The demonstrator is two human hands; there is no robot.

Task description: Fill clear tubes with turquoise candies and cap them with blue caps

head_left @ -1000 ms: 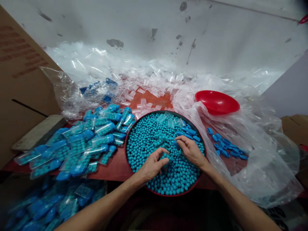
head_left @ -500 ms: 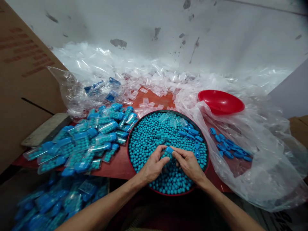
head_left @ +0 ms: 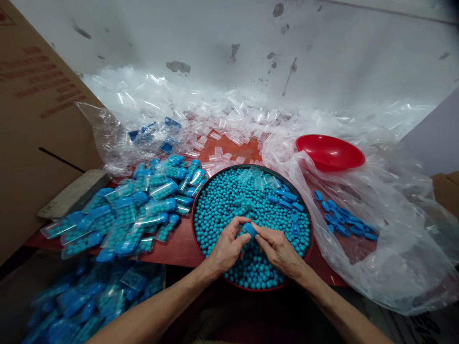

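Observation:
A round tub (head_left: 194, 224) full of small turquoise balls (head_left: 218, 200) stands at the table's front edge. Above the balls, my left hand (head_left: 228, 242) is closed round a small clear container with a blue cap (head_left: 248, 230); its body is mostly hidden by my fingers. My right hand (head_left: 276, 247) pinches the blue cap from the other side. On the balls at the tub's far right lie several loose blue caps (head_left: 286, 196) and clear empty containers (head_left: 258, 182).
Filled, blue-capped containers (head_left: 143, 205) are heaped on the left, with more in a pile (head_left: 89, 296) below the table edge. More blue caps (head_left: 344, 220) lie right, beside a plastic sheet (head_left: 387, 258) and red bowl (head_left: 330, 153). A cardboard box (head_left: 46, 124) stands left.
The blue cap has turned between my fingers and now shows a rounder face. My hands stay together over the tub; the whole view has shifted slightly.

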